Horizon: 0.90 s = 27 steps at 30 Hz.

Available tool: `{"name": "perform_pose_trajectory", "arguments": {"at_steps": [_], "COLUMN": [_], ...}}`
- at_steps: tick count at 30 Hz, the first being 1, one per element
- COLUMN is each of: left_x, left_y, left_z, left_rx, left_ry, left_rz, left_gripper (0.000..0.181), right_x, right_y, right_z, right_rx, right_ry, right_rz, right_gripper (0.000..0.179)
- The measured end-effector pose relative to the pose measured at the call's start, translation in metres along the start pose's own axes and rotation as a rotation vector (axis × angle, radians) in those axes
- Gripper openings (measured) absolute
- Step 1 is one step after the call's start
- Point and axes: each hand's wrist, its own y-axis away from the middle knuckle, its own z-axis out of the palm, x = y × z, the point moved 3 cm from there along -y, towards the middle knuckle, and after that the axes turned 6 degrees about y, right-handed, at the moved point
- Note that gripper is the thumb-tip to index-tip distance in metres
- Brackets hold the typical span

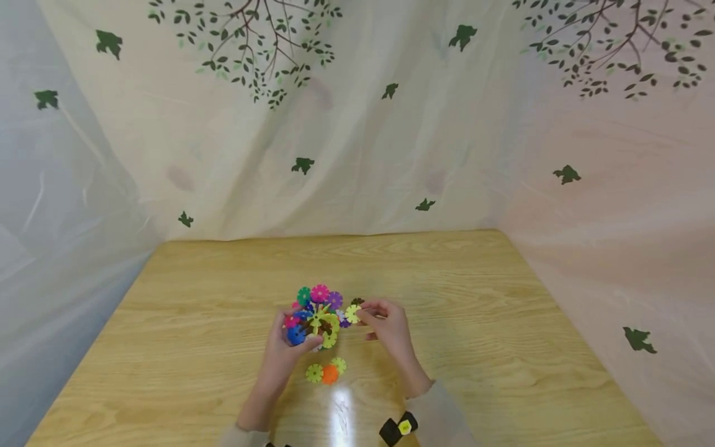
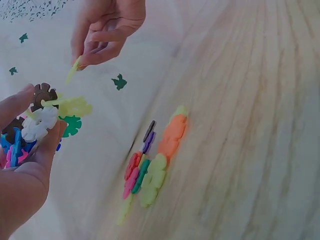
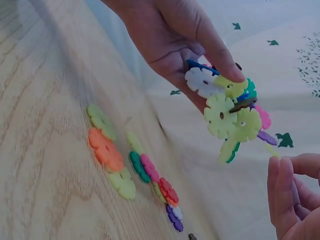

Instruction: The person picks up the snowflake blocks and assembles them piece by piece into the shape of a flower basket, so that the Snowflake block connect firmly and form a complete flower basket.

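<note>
My left hand (image 1: 279, 354) holds a cluster of interlocking flower-shaped plastic discs (image 1: 317, 318) above the table. Blue, pink, green, purple, white, brown and yellow discs join at many angles; the thumb presses a yellow disc in the right wrist view. Beside the cluster, my right hand (image 1: 391, 326) pinches a single yellow flower-shaped disc (image 2: 73, 70) between thumb and fingertips. A gap separates this disc from the cluster in the left wrist view. The palm hides part of the cluster.
Nearest me on the wooden table (image 1: 475, 298) lie an orange disc (image 1: 329, 374) and two yellow-green discs (image 3: 122, 184). Behind them is a row of loose discs, including a red disc (image 3: 168, 191), a green disc (image 3: 139, 166) and a purple disc (image 3: 174, 218). Printed curtains surround the table.
</note>
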Motion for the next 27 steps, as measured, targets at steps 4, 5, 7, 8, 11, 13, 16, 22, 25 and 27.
{"name": "perform_pose_trajectory", "arguments": {"at_steps": [4,5,7,8,11,13,16,22,25,27], "left_x": [0.001,0.001,0.002,0.002,0.003,0.002,0.002,-0.001,-0.001,0.0], "left_y": [0.007,0.008,0.01,0.011,0.013,0.013,0.013,0.013,0.013,0.014], "left_z": [0.007,0.008,0.009,0.009,0.009,0.008,0.007,0.007,0.008,0.009], "left_rx": [0.003,0.01,0.028,0.032,0.02,-0.002,-0.041,-0.109,-0.113,-0.108], "left_ry": [-0.059,-0.079,-0.105,-0.114,-0.12,-0.129,-0.161,-0.195,-0.179,-0.176], "left_rz": [0.029,0.037,0.049,0.054,0.073,0.092,0.127,0.133,0.136,0.15], "left_gripper": [0.06,0.06,0.06,0.059,0.06,0.06,0.061,0.061,0.061,0.06], "right_x": [-0.003,-0.004,-0.004,-0.003,-0.002,0.0,0.002,0.005,0.005,0.004], "right_y": [0.008,0.01,0.013,0.015,0.018,0.02,0.021,0.023,0.024,0.025], "right_z": [0.004,0.004,0.006,0.007,0.009,0.009,0.008,0.003,0.002,0.001], "right_rx": [-0.013,-0.016,-0.025,-0.03,-0.04,-0.048,-0.058,-0.098,-0.133,-0.158], "right_ry": [0.02,0.027,0.038,0.043,0.049,0.066,0.086,0.111,0.081,0.043], "right_rz": [-0.009,-0.011,-0.008,-0.009,-0.007,-0.01,-0.02,-0.03,-0.014,0.006], "right_gripper": [0.02,0.02,0.021,0.021,0.021,0.02,0.019,0.017,0.018,0.02]}}
